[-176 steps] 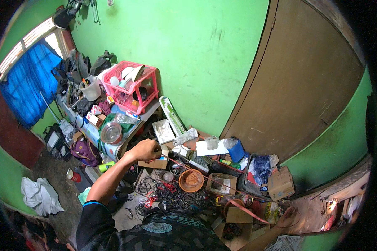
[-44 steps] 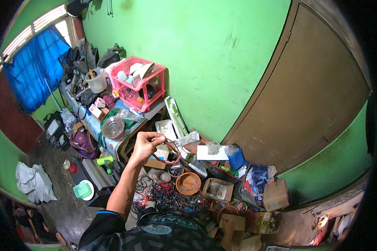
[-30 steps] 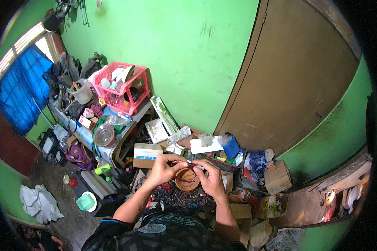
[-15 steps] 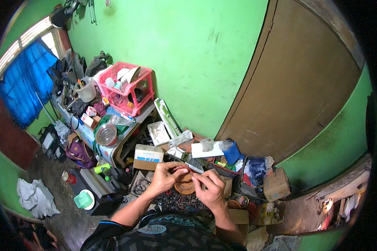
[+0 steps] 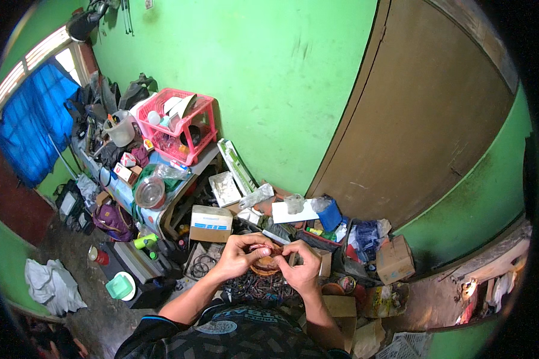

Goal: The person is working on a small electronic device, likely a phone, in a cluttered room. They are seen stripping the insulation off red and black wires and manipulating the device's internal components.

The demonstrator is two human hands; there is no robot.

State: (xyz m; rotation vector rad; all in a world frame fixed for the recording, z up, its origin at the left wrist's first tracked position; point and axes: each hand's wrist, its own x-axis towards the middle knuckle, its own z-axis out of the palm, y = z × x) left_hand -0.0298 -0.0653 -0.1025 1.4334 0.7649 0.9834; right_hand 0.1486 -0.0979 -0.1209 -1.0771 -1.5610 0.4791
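Between the left hand [image 5: 236,257] and the right hand [image 5: 302,269], a reddish cord [image 5: 275,251] is grasped by the fingers of both, above an orange bowl [image 5: 264,273]. Near this bowl lie many dark cables [image 5: 260,290]; farther away stands a cardboard box [image 5: 211,224].

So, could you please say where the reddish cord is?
In the head view, the reddish cord is below centre, between the left hand and right hand, overlapping the orange bowl.

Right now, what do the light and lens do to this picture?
Head view: the window glares nearly white, while the lower-left corner falls dim. Head view: the brown door curves toward the picture's rim. Head view: the reddish cord between left hand and right hand is too small to trace.
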